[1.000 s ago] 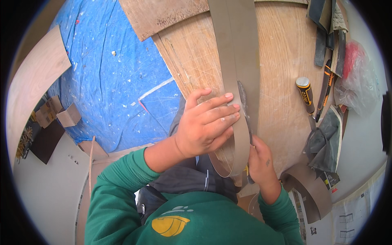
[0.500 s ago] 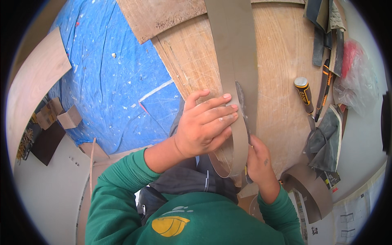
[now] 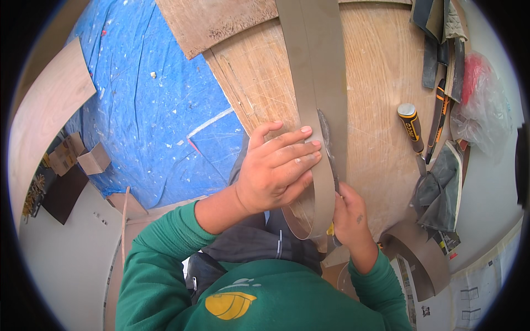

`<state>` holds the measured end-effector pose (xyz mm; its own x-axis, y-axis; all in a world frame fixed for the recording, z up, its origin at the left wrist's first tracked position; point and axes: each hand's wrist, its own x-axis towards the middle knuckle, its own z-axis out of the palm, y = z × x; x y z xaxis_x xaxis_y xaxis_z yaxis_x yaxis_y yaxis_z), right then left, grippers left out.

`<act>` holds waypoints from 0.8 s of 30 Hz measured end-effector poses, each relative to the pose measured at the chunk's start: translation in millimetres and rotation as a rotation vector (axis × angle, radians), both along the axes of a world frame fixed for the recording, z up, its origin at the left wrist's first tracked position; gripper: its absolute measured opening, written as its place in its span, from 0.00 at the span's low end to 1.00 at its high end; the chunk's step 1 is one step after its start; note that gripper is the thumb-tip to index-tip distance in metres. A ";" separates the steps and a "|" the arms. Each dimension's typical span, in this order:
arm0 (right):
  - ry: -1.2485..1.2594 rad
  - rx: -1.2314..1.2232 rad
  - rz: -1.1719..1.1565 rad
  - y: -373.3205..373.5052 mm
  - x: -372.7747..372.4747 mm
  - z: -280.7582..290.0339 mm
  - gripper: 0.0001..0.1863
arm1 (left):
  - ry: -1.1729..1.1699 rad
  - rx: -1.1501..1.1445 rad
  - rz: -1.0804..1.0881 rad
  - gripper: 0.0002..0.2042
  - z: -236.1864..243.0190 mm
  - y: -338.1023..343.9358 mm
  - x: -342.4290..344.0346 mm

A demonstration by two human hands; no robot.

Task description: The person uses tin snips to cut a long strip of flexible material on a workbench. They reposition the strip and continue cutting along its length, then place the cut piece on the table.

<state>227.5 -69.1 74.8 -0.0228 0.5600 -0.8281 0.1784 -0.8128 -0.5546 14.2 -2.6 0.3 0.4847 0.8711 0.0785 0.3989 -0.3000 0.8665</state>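
The left hand (image 3: 276, 171) presses flat on the long grey-brown laminate strip (image 3: 320, 66) lying along the scratched plywood board (image 3: 375, 99). The right hand (image 3: 349, 218) grips a cutting blade (image 3: 327, 143) at the strip's slit — barely moved since a second ago, so the cut advances slowly.

blue tarp (image 3: 149, 105) left of wooden board. yellow-black handled tool (image 3: 411, 127) lying right on plywood tabletop (image 3: 381, 66). crumpled clear plastic bag (image 3: 486, 118) far right. cardboard pieces (image 3: 77, 157) lower left.
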 end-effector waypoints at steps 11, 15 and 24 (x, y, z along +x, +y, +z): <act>-0.026 0.012 0.042 4.3 -0.3 -3.8 0.13 | -0.031 -0.034 -0.012 0.15 7.7 -0.2 0.0; -0.042 0.019 0.017 -2.2 -2.5 -8.0 0.11 | -0.030 -0.041 -0.013 0.15 8.6 0.0 0.3; -0.029 -0.010 -0.032 -6.7 -0.8 -9.7 0.13 | -0.033 -0.048 -0.003 0.15 8.8 -1.4 0.4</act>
<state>226.8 -75.9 65.1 0.0188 0.5518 -0.8338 0.1681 -0.8238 -0.5414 14.5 -4.1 9.1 0.4852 0.8728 0.0531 0.3687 -0.2593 0.8927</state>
